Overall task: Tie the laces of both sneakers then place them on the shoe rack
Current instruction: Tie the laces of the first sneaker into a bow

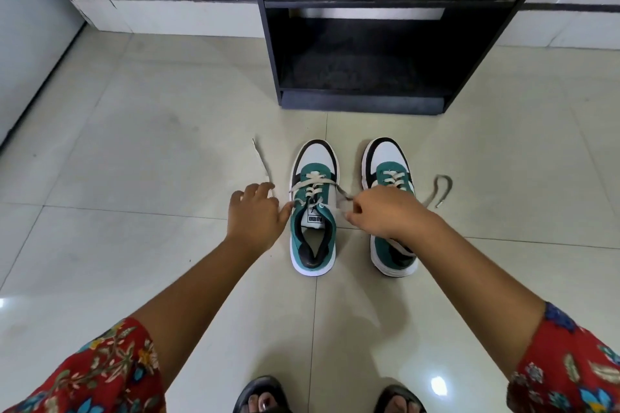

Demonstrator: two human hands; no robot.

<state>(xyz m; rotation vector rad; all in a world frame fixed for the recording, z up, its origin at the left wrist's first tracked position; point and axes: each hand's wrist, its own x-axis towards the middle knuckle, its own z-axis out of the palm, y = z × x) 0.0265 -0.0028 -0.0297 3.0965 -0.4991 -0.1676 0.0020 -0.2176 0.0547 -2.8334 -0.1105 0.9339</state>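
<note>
Two green, white and black sneakers stand side by side on the tiled floor, toes pointing away from me. My left hand (256, 216) grips one lace end (261, 161) of the left sneaker (313, 208); that end trails up and left across the floor. My right hand (385, 214) pinches the other lace end of the same sneaker, pulled to the right. It hovers over the right sneaker (389, 171) and hides its middle. The right sneaker's lace (441, 188) lies loose on the floor to its right. The two held ends cross over the left sneaker's tongue.
A black shoe rack (365, 100) with open shelves stands on the floor just beyond the sneakers. A white wall with a dark stripe runs behind it. My feet in dark sandals (261, 396) show at the bottom edge.
</note>
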